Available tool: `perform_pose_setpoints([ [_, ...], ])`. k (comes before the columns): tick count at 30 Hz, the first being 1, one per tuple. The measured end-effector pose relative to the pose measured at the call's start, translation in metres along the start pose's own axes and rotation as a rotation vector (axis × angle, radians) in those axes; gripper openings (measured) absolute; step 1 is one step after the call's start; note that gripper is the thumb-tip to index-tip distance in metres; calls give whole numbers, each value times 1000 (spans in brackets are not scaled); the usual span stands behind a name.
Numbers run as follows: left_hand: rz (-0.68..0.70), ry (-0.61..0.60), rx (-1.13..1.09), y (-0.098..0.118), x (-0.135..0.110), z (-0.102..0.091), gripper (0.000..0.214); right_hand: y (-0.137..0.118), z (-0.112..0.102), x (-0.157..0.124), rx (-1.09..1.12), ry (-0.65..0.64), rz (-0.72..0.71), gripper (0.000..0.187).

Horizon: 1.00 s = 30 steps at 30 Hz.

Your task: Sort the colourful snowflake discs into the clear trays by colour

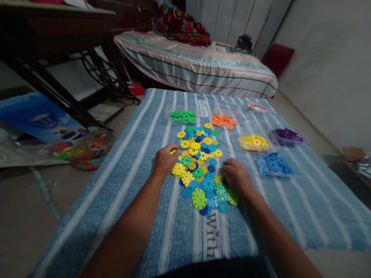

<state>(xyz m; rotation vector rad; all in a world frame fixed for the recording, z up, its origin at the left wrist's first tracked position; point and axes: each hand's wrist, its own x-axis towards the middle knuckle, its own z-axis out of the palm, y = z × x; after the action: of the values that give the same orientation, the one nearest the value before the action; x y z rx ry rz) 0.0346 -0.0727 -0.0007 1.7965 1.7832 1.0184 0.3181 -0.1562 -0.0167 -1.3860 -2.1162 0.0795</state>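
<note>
A pile of flat plastic snowflake discs (199, 166) in yellow, blue, green and orange lies on a blue striped cloth (139, 162). My left hand (165, 159) rests at the pile's left edge, fingers curled over a yellow disc. My right hand (236, 175) lies on the pile's right edge, fingers bent down onto the discs; what they grip is hidden. Clear trays hold sorted discs: green (182, 116), orange (223, 121), yellow (254, 142), purple (286, 136) and blue (273, 163).
A clear bag of mixed discs (84, 148) and a blue box (37, 117) lie on the floor at left. A bed (197, 65) stands behind the cloth, a sewing-machine table (58, 42) at back left, a wall at right.
</note>
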Motion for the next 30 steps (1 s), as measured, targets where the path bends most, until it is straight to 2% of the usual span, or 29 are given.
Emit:
perform_pose_setpoints([
  [3,1,4,-3,-1,0,1,22,-1,-2,-5,42,6,-6,17],
  [8,6,-1,2,0,-1,1,23,-6,-6,-8,115,-137,-92,15],
  [12,8,-4,5,0,-1,1,24,-4,-5,-9,154,-146,-88,10],
  [16,-2,0,-2,-2,-1,1,21,-5,-6,-7,290,-92,-35,8],
  [23,-5,-8,-14,0,-1,0,20,-22,-21,0,543,-75,102,18],
  [27,-5,-11,-9,1,-2,-1,21,-14,-27,11,433,29,105,16],
  [30,-1,-16,1,1,-2,-2,23,11,-42,31,197,242,101,16],
])
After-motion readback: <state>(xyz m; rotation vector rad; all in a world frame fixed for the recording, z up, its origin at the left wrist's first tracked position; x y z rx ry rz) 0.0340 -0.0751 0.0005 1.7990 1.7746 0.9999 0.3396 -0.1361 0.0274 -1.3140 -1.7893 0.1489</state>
